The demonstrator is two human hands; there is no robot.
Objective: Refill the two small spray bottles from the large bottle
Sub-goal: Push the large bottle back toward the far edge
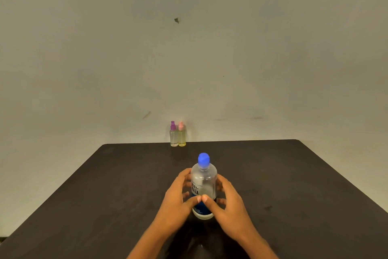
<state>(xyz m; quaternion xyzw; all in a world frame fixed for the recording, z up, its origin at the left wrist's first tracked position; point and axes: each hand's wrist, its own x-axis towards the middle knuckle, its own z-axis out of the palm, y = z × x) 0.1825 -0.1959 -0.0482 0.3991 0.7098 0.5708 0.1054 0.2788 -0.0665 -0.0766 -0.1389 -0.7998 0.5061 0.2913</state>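
Gripping the upright large bottle [204,185]: left hand [178,200] and right hand [228,202].

Large bottle [204,185]: clear, upright on the table, blue cap [203,160] on.
Left hand [178,200]: fingers curled round the bottle's left side.
Right hand [227,202]: curled round its right side; thumb tips meet in front.
Spray bottles: purple-topped spray bottle [173,135] and pink-topped spray bottle [181,135], side by side at the far edge.
Table [294,185]: dark, against a pale wall [189,48].
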